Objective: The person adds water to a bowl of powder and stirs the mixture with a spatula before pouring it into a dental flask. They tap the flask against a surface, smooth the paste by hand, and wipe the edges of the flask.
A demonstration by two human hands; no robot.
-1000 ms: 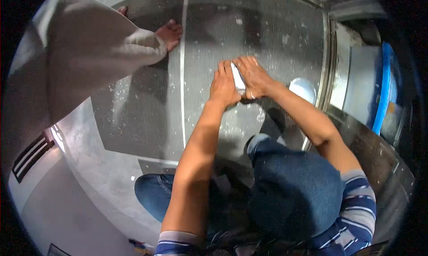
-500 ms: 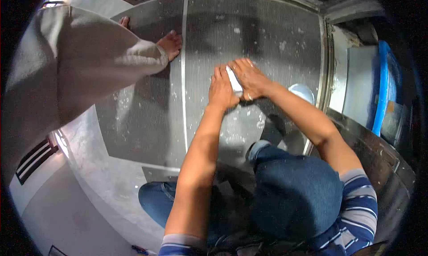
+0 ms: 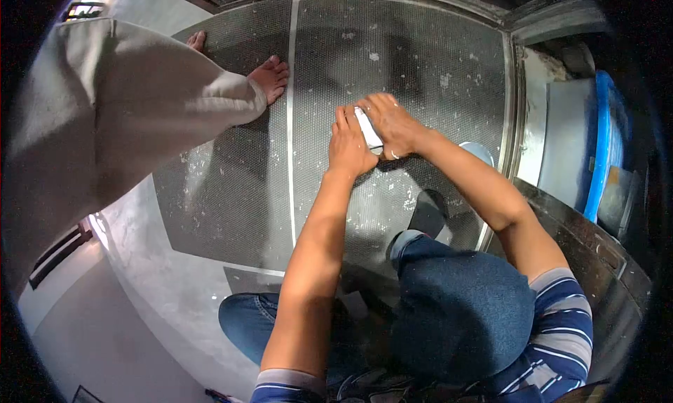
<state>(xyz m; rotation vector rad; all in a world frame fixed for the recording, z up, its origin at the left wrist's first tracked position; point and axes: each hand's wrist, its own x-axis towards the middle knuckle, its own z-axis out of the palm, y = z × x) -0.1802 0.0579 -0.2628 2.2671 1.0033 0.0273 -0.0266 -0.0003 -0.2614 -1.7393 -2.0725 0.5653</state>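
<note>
Both my hands close around a small white block-like piece point(image 3: 369, 129), low over a dark grey mesh-textured panel point(image 3: 238, 192). My left hand point(image 3: 348, 145) grips its left side, fingers pointing forward. My right hand point(image 3: 394, 126) covers its right side, with the thumb near the lower end and a ring on one finger. The white upper face shows between the hands, while its underside is hidden. White specks and flakes dot the panel around them.
Another person's bare foot point(image 3: 271, 79) rests on the panel's left part, below a beige trouser leg point(image 3: 161, 108). A round whitish item point(image 3: 479, 151) lies partly behind my right forearm. A blue-rimmed container point(image 3: 601, 143) stands at the right. My bent knee point(image 3: 466, 298) is close below.
The view has shifted slightly, and more of the white piece's face shows between my hands. My right forearm covers more of the round whitish item.
</note>
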